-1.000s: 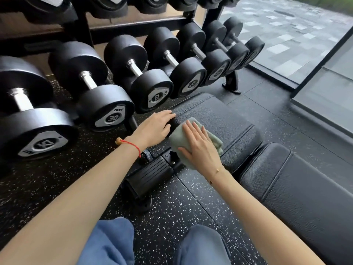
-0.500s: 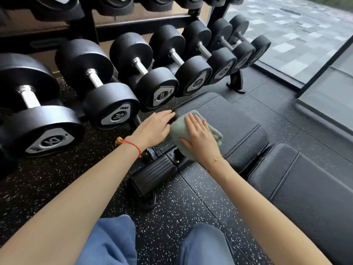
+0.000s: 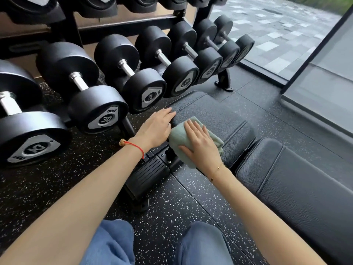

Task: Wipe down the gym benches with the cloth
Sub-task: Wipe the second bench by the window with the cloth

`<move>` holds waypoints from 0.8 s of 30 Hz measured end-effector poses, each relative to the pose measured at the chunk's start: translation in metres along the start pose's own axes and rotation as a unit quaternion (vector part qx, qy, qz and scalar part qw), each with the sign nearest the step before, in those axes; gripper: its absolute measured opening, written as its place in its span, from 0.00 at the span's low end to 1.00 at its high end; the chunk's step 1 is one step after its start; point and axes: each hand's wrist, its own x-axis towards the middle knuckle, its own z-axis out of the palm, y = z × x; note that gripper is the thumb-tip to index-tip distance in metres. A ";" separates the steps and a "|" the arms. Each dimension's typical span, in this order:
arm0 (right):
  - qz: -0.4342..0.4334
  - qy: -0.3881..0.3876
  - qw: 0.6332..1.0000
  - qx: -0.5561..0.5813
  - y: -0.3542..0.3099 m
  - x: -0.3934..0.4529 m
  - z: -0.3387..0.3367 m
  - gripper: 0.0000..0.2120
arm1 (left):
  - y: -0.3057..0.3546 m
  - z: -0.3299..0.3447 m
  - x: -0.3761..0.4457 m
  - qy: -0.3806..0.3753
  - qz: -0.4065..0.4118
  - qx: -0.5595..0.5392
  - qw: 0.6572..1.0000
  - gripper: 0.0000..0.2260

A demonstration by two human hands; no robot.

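A black padded gym bench lies low across the right half of the view. Its short seat pad (image 3: 219, 115) is toward the rack and its long back pad (image 3: 298, 184) runs to the lower right. A pale green folded cloth (image 3: 177, 138) lies on the near corner of the seat pad. My right hand (image 3: 198, 144) presses flat on the cloth with straight fingers. My left hand (image 3: 154, 129) rests on the seat pad's left edge, fingers extended, touching the cloth's side.
A rack of black dumbbells (image 3: 95, 111) stands close on the left and behind the bench, its foot (image 3: 223, 83) past the seat pad. The bench's black base (image 3: 147, 175) sits on speckled rubber floor. A glass wall (image 3: 315, 88) is at right. My blue-trousered knees (image 3: 202, 243) are below.
The view has shifted slightly. My right hand with the cloth has stayed on the near corner of the seat pad, edging a little along it. My left hand keeps its place.
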 end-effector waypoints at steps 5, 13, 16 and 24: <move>0.065 0.053 0.994 0.073 0.061 -0.061 -0.014 0.33 | -0.001 0.003 -0.001 -0.015 -0.002 0.000 1.000 0.23; 0.158 0.037 0.986 0.046 0.083 0.040 -0.012 0.29 | 0.002 0.005 0.001 -0.026 -0.021 -0.017 0.999 0.24; 0.039 0.032 0.994 0.092 0.078 0.001 -0.014 0.29 | 0.000 0.006 0.001 -0.028 -0.021 -0.017 0.999 0.24; 0.115 0.048 0.989 0.073 0.115 0.031 -0.023 0.25 | 0.007 0.009 -0.002 -0.028 -0.034 -0.032 0.999 0.25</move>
